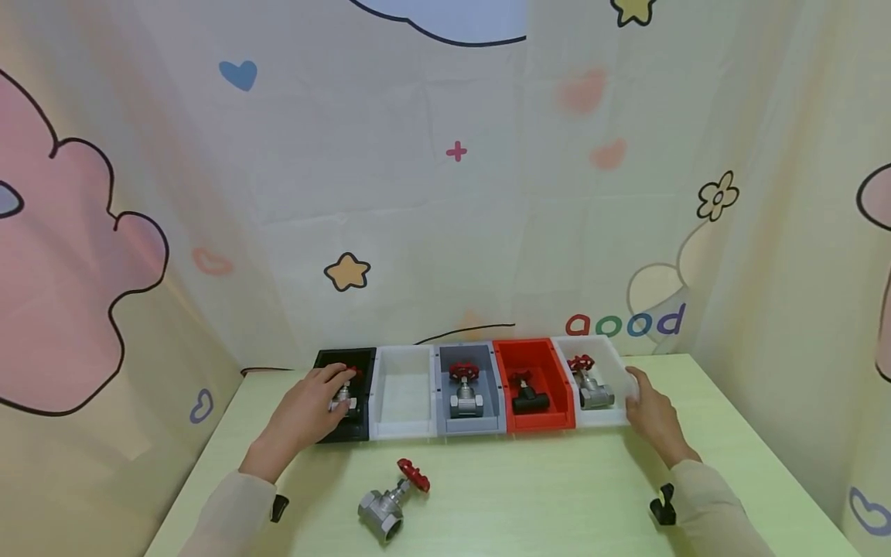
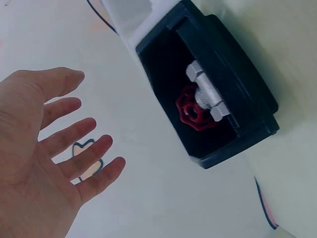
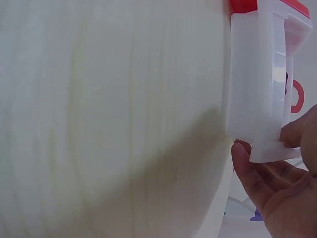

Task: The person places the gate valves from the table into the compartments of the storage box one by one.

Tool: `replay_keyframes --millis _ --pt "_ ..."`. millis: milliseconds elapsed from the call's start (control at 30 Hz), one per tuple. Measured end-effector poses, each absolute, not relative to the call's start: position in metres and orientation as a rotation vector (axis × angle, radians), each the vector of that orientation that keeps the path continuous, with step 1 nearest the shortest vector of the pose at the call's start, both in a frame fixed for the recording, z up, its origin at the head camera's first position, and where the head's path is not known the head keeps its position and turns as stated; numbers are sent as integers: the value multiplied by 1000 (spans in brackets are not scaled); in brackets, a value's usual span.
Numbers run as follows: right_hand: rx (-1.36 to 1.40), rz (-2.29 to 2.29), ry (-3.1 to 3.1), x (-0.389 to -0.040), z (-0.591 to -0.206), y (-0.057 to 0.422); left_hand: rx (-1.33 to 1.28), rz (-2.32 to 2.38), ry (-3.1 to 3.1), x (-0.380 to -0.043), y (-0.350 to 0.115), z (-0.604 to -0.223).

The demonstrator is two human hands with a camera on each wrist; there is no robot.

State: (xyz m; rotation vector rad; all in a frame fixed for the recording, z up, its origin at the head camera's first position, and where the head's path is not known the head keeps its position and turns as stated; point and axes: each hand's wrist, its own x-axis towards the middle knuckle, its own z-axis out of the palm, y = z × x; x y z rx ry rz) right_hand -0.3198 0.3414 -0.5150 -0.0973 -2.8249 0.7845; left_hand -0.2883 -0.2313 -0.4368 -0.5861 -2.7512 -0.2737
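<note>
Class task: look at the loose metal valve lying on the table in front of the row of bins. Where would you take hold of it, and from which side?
Probably grip the valve by its silver body, coming from above. It lies tipped over on the table, red handwheel angled up toward the bins. The chunky body offers firmer flats than the thin wheel, and nothing crowds it.

Pale green table; cartoon-print curtain walls, perhaps fabric; soft light.

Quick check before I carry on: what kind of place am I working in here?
Probably a staged sorting bench, not a real workshop: a pale green table walled by cartoon-print curtains, with a row of small parts bins holding red-handled valves.
</note>
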Motion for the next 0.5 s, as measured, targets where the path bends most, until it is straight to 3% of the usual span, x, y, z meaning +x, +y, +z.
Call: replay_keyframes --millis 500 --pt "-88 773 -2828 -317 -512 339 -666 -194 -2695 -258 -224 -429"
